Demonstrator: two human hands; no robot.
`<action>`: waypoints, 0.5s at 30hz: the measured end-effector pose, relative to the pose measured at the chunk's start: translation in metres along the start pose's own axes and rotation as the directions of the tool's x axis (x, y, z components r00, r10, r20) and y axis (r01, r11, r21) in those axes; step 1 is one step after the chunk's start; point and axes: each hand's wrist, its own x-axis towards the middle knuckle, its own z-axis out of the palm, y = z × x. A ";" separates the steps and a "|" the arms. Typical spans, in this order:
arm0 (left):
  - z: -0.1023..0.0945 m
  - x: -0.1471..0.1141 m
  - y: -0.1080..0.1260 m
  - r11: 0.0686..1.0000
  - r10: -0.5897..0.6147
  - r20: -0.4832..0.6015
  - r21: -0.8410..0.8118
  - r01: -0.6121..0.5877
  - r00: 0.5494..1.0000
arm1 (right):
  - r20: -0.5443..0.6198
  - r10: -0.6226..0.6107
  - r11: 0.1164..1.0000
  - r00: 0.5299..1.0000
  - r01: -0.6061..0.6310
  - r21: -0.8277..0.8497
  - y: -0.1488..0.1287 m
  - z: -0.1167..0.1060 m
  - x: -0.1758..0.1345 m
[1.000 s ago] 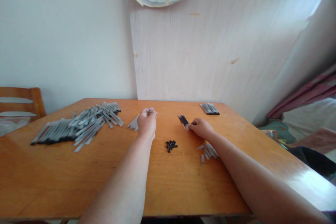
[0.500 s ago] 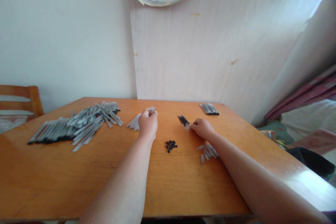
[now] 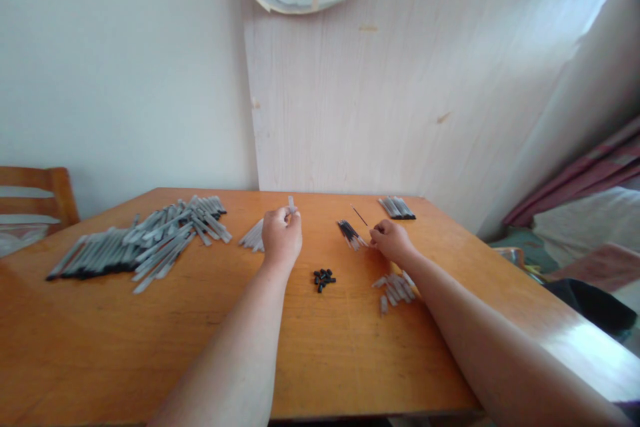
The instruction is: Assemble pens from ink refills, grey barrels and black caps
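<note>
Ref. point: black plug cluster (image 3: 323, 278) on wooden table (image 3: 310, 353). Nearest: short translucent caps (image 3: 394, 290), loose, R of plugs. L of plugs, well apart: row of black-ended tubes (image 3: 100, 253), w/ loose grey-white tubes (image 3: 161, 255) heaped at its R end. Beyond plugs, to R: R hand (image 3: 393, 240), thumb and fingertips pinched on one thin refill (image 3: 360, 216); its dark length points away, clear of refill bundle (image 3: 351, 235) just beside the hand. Beyond plugs, to L: L hand (image 3: 283, 230), fingers clamped on one translucent tube (image 3: 291, 202); one end projects, rest hidden by hand. Slim tube stack (image 3: 253, 235) lies just L of that hand. Farthest, beyond plugs and to R: small black-ended bundle (image 3: 397, 207), near table's far edge.

Status (judged): black-ended sets look made up; held tube & refill are separate. Outstanding, apparently: loose refills, plugs, caps, slim tubes; exact qty. can't be told.
</note>
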 end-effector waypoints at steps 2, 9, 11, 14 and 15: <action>-0.001 -0.003 0.006 0.999 0.036 0.032 0.036 -0.037 0.999 | -0.034 0.008 0.993 0.999 -0.004 0.114 0.002 -0.003 0.000; -0.001 -0.016 0.020 0.944 0.203 0.246 0.209 -0.256 0.948 | -0.052 0.059 0.741 0.997 -0.009 0.672 -0.014 -0.033 -0.010; -0.002 -0.018 0.020 0.913 0.242 0.298 0.252 -0.320 0.924 | 0.026 0.028 0.581 0.999 -0.038 0.813 -0.020 -0.044 -0.014; -0.003 -0.021 0.020 0.877 0.286 0.351 0.279 -0.391 0.892 | 0.113 -0.094 0.368 0.989 -0.071 0.927 -0.024 -0.057 -0.018; -0.003 -0.022 0.020 0.868 0.294 0.359 0.288 -0.404 0.886 | 0.133 -0.131 0.315 0.982 -0.086 0.945 -0.024 -0.060 -0.020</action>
